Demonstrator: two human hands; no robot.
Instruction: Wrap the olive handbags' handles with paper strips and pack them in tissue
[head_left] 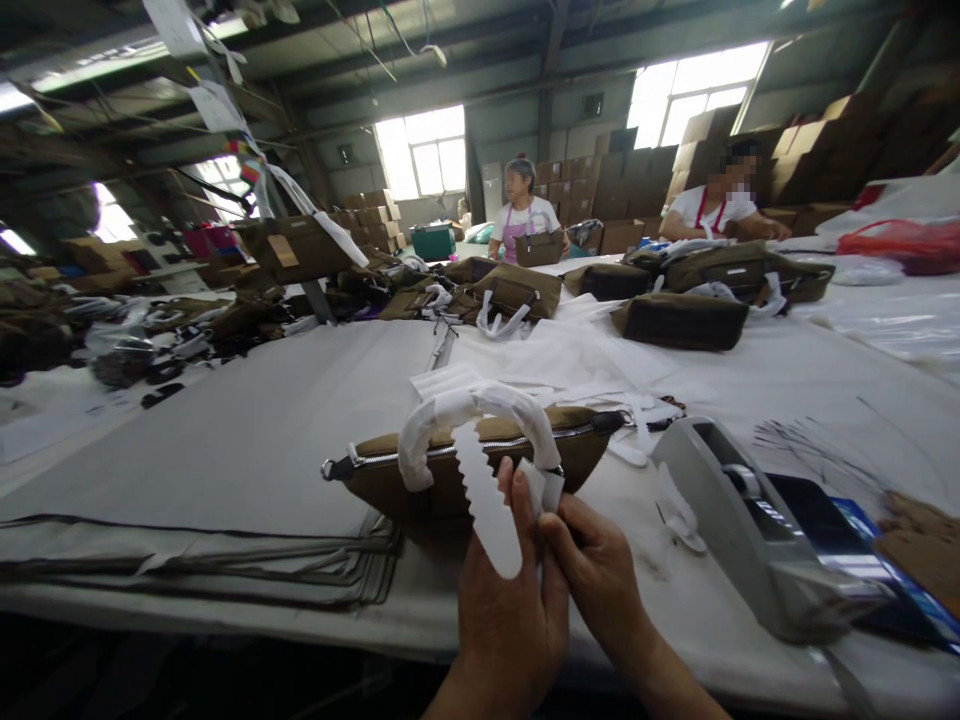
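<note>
An olive-brown handbag (592,455) with a silver zip along its top sits on the table in front of me. Its arched handle (420,440) is wrapped in white padding. A white strip with a wavy edge (491,510) hangs down from the top of the handle, in front of the bag. My left hand (506,600) is closed at the handle's right end, fingers up around a white wrapping piece (541,487). Beside it, my right hand (600,560) pinches the lower edge of that same piece. The palms' inner sides are hidden.
A grey tape dispenser (750,540) stands at the right, next to a dark phone-like slab (814,515). Flat folded fabric layers (300,570) lie left. Several finished-looking bags (682,320) lie farther back, where two people (525,215) work across the table.
</note>
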